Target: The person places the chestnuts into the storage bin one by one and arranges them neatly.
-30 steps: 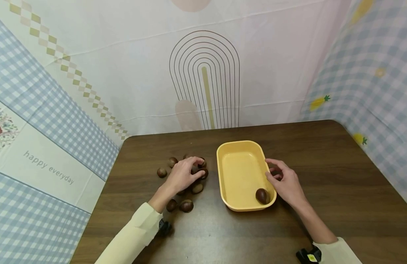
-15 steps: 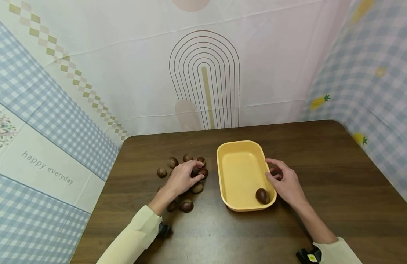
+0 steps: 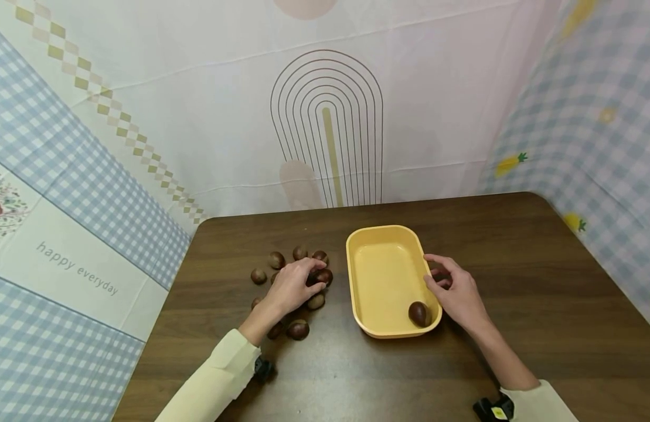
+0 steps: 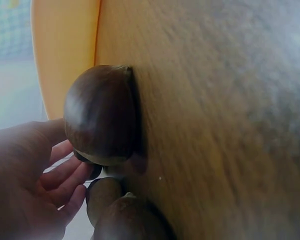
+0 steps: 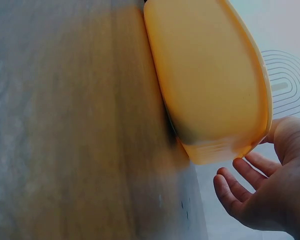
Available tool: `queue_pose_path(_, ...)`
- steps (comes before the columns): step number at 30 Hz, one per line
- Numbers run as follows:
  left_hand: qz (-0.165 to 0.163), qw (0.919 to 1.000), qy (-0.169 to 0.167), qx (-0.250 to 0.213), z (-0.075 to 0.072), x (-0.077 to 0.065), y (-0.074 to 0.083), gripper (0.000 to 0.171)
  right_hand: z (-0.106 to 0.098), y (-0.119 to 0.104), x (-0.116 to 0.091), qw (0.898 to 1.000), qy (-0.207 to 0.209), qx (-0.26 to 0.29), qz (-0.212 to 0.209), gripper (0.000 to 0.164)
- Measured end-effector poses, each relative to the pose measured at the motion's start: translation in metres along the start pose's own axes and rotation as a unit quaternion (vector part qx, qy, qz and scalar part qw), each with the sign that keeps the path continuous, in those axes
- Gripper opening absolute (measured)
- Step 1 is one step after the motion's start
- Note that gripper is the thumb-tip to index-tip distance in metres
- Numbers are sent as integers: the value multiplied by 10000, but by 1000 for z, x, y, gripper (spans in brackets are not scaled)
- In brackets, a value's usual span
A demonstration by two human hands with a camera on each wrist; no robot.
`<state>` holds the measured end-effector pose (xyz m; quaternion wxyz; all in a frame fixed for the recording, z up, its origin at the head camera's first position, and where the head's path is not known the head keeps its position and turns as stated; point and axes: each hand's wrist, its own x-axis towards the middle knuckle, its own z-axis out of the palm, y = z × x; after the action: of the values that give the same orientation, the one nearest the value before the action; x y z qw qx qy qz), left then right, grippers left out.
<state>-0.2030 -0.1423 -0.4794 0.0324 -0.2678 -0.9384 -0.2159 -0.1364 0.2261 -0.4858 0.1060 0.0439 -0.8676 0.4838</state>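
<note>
Several brown chestnuts (image 3: 298, 329) lie loose on the left side of the table. My left hand (image 3: 290, 287) is among them, its thumb and index finger bent around one dark chestnut (image 3: 325, 276). In the left wrist view, a nearer chestnut (image 4: 102, 115) partly covers the fingers of that hand (image 4: 35, 175), so their contact is partly hidden. A yellow rectangular tray (image 3: 383, 258) stands right of the pile, with a single chestnut (image 3: 419, 314) in its near right corner. My right hand (image 3: 456, 290) touches the tray's right rim with relaxed fingertips.
The dark wooden table (image 3: 525, 275) extends to both sides of the tray. A patterned cloth (image 3: 224, 117) hangs behind its far edge. More blue checked cloth (image 3: 572, 158) hangs at the right. Black wrist cameras (image 3: 493, 407) sit at both cuffs.
My left hand has lowered slightly toward me, its thumb and index finger coming down about the dark chestnut. The right hand and the tray stay where they were.
</note>
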Motion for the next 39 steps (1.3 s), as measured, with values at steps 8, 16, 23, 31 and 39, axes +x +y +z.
queue_pose_path(8,57,9999,-11,145,1,1,1,39,0,2,0,10000,-9,-11,-7,41)
queue_pose_path(16,184,9995,111,228,3,1,1,39,0,2,0,10000,-15,10,-6,41)
queue_pose_path(23,129,9995,173,227,4,2,0,39,0,2,0,10000,-19,12,-53,41)
queue_pose_path(31,67,9995,146,261,3,2,-1,37,1,3,0,10000,-8,27,-77,41)
queue_pose_path(39,105,9996,189,197,-3,4,1,38,-1,1,1,10000,-13,45,2,41)
